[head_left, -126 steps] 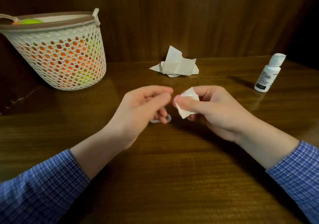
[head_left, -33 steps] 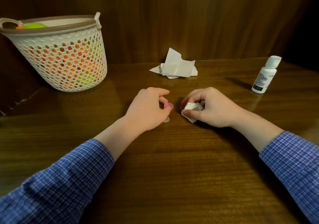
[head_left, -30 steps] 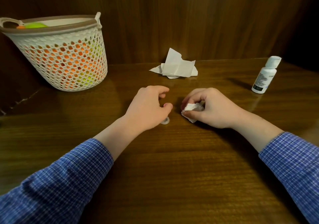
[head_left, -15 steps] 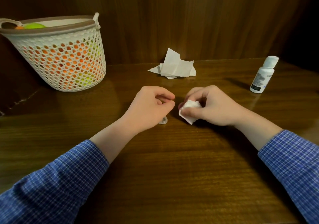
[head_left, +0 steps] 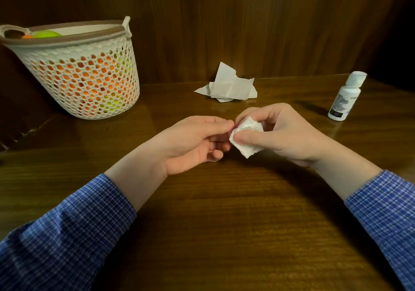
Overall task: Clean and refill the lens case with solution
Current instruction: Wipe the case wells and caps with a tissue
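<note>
the person's left hand (head_left: 193, 142) pinches fingertips together, palm up; right hand (head_left: 276, 133) curls closed, fingertips meeting the left's.

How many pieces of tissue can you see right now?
2. One crumpled wad is pinched in the right hand, up against the left hand's fingertips. The other tissue lies loose at the table's back edge. More could be hidden inside the basket.

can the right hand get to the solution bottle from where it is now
Probably yes. The solution bottle stands upright on the table, off to the right hand's side with bare wood between. But that hand is holding a crumpled tissue, which it must drop first.
</note>
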Tool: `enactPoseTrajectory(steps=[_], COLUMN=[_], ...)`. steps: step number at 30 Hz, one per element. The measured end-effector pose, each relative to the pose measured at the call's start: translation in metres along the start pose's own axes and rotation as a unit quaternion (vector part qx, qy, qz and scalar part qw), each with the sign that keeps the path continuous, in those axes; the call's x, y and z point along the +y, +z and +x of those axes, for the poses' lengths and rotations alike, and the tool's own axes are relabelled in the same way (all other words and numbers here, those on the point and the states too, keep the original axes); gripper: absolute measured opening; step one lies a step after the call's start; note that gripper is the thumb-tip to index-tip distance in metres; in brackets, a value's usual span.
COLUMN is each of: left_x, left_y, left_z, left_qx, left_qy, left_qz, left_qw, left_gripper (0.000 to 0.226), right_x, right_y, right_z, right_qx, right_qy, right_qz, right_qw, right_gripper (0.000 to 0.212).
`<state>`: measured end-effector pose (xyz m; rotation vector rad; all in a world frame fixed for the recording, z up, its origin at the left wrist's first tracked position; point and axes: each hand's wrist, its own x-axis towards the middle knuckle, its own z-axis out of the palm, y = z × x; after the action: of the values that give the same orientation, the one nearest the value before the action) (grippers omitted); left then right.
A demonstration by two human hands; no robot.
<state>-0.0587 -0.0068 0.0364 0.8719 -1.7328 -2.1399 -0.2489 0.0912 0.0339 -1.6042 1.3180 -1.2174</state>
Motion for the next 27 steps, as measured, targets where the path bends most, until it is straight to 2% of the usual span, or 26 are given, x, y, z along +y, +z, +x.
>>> enactPoseTrajectory(steps=[5, 8, 12, 15, 18, 23, 27], left_x=[-0.002, -0.004, -0.005, -0.007, -0.008, -0.008, -0.007], left_y=[-0.003, -0.004, -0.004, -0.003, -0.001, 0.0, 0.0], left_z=[-0.005, -0.007, -0.008, -0.007, -0.006, -0.006, -0.008], left_qx=[-0.073, -0.101, -0.092, -0.076, -0.068, -0.054, -0.047], left_qy=[-0.011, 0.005, 0.032, 0.046, 0.051, 0.048, 0.055], left_qz=[-0.083, -0.122, -0.151, -0.139, -0.114, -0.142, -0.165], left_qw=[0.994, 0.987, 0.984, 0.986, 0.99, 0.987, 0.984], left_gripper=[0.028, 0.037, 0.052, 0.062, 0.06, 0.049, 0.047], right_x=[-0.005, -0.007, -0.006, -0.004, -0.005, -0.005, -0.007], right_y=[-0.001, -0.001, -0.004, 0.001, 0.006, 0.009, 0.003], right_z=[-0.003, -0.003, -0.001, -0.001, -0.002, -0.002, -0.002], right_qx=[-0.014, -0.034, -0.006, 0.045, 0.077, 0.108, 0.07], right_qy=[-0.014, -0.022, 0.002, -0.013, -0.039, -0.045, 0.004], right_qz=[0.021, 0.076, 0.145, 0.084, 0.034, -0.017, 0.036], right_qw=[1.0, 0.996, 0.989, 0.995, 0.996, 0.993, 0.997], right_gripper=[0.019, 0.013, 0.011, 0.019, 0.025, 0.018, 0.01])
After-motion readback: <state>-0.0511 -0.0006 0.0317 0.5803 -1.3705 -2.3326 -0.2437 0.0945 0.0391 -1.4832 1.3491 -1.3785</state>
